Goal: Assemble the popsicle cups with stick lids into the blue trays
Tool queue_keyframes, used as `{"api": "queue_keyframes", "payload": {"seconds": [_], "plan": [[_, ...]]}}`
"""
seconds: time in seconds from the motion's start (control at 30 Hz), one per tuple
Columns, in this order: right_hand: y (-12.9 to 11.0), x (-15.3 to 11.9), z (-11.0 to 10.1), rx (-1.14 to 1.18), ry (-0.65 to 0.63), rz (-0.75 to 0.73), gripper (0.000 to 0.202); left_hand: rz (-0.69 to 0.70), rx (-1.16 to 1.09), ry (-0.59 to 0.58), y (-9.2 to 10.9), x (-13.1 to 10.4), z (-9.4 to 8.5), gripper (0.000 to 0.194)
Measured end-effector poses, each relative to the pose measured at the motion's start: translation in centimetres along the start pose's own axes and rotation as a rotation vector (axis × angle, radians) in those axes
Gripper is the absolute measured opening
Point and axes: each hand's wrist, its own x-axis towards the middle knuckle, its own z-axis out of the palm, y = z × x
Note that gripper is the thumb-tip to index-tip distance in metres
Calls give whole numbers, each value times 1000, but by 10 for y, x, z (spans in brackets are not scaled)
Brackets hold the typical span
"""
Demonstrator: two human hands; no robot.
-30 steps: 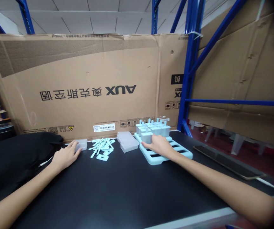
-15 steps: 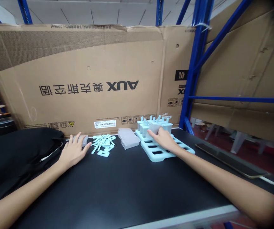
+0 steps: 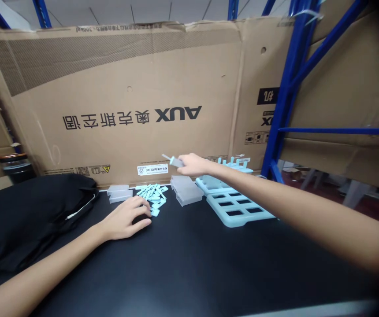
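My right hand (image 3: 191, 165) is raised above the table, its fingers closed on a translucent mould piece (image 3: 176, 162) with a light blue stick pointing left. My left hand (image 3: 128, 219) rests on the black table with fingers apart, its fingertips at the edge of a pile of light blue sticks and caps (image 3: 152, 192). Behind that hand lie two translucent mould pieces (image 3: 120, 196). More translucent pieces (image 3: 187, 191) sit right of the pile. The light blue rack (image 3: 232, 222) with rectangular slots is partly hidden by my right forearm; upright sticks (image 3: 232, 160) show behind the arm.
A black cloth bundle (image 3: 37, 211) with a white cord lies at the left, a dark jar (image 3: 13, 168) behind it. The large cardboard sheet (image 3: 126, 88) stands along the table's back. A blue metal post (image 3: 280, 119) rises at the right.
My right hand has lifted up and left from the rack, holding the mould piece. My left hand has moved right and nearer, off the translucent pieces to the blue pile. The view has shifted slightly.
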Motion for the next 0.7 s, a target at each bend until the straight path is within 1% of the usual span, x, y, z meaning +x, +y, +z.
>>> {"api": "queue_keyframes", "payload": {"seconds": [0.03, 0.1, 0.17, 0.23, 0.3, 0.37, 0.47, 0.53, 0.6, 0.63, 0.7], "plan": [[-8, 12, 1, -46, -53, -11, 38, 5, -16, -27, 1, 1, 1, 26], [-23, 30, 3, -83, -124, -26, 53, -20, -38, -37, -1, 2, 2, 31], [-38, 41, 3, -92, -197, -15, 72, -44, -45, -29, -3, 1, 3, 35], [-51, 49, 1, -135, -265, 16, 84, -49, -41, -39, -5, 1, 3, 37], [-62, 57, 2, -210, -299, 35, 86, -47, -31, -52, -4, 1, 3, 37], [-69, 65, 5, -291, -292, 22, 81, -48, -19, -54, -3, 1, 2, 37], [-74, 74, 13, -370, -226, -24, 75, -44, 21, -39, -3, 2, -1, 35], [-75, 76, 19, -385, -192, -46, 76, -55, 82, -11, -9, 0, -3, 34], [-75, 75, 24, -386, -182, -55, 80, -131, 170, 55, -20, -4, -4, 34], [-75, 75, 25, -387, -180, -56, 81, -201, 221, 104, -28, -6, -5, 34], [-74, 74, 28, -390, -176, -68, 80, -384, 328, 212, -46, -14, -4, 34]]}}
